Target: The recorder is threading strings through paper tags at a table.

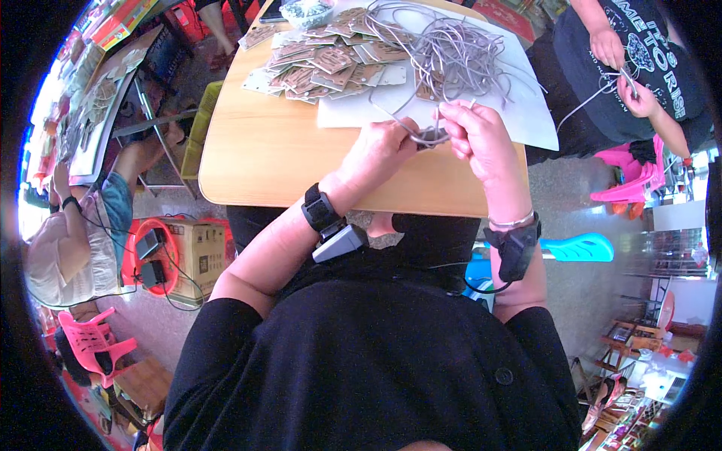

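Over the near part of a wooden-topped table (263, 154), both my hands work on a grey cord. My left hand (385, 146) is closed on a looped bundle of this grey cord (431, 136); its fingertips are partly hidden. Just to its right, my right hand (478, 135) pinches a strand of the cord, with a short end sticking up by the fingers. Beyond my hands lies a tangled heap of grey cords (470, 56) on a white sheet (342, 116). Left of the heap are many flat brown-and-white pieces (331, 62), stacked loosely.
A clear tub of small parts (307, 13) stands at the far edge. On the right, a person in a dark printed shirt (613, 68) handles a cord. Another person (75, 240) sits at the left. A cardboard box (197, 259) and a blue stool (579, 248) are on the floor.
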A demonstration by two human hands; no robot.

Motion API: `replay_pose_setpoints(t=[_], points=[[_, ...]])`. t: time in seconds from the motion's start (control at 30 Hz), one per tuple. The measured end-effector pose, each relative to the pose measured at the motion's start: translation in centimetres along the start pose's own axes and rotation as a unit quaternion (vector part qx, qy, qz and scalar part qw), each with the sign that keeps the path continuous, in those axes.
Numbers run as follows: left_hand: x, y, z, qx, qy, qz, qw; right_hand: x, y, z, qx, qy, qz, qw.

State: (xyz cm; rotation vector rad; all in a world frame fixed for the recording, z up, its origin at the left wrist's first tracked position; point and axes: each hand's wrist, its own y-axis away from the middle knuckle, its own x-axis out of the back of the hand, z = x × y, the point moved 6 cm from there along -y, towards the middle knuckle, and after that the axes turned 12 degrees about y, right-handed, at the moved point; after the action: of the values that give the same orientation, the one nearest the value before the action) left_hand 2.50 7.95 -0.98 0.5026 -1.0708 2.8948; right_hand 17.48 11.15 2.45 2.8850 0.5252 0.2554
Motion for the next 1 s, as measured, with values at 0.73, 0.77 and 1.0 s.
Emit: replay_pose_setpoints(t=[0.73, 0.77, 1.0], points=[[-1.7, 0.1, 1.4, 0.212, 0.254, -0.237, 0.913, 4.0, 0.0, -5.3, 0.184, 0.113, 0.208, 0.954], [-1.6, 0.2, 1.1, 0.25, 0.298, -0.209, 0.897, 5.2, 0.8, -3.8, 0.168, 0.117, 0.211, 0.956], [-1.5, -0.1, 0.3, 0.287, 0.296, -0.167, 0.896, 2.1, 4.5, 4.0, 0.144, 0.139, 0.089, 0.976]])
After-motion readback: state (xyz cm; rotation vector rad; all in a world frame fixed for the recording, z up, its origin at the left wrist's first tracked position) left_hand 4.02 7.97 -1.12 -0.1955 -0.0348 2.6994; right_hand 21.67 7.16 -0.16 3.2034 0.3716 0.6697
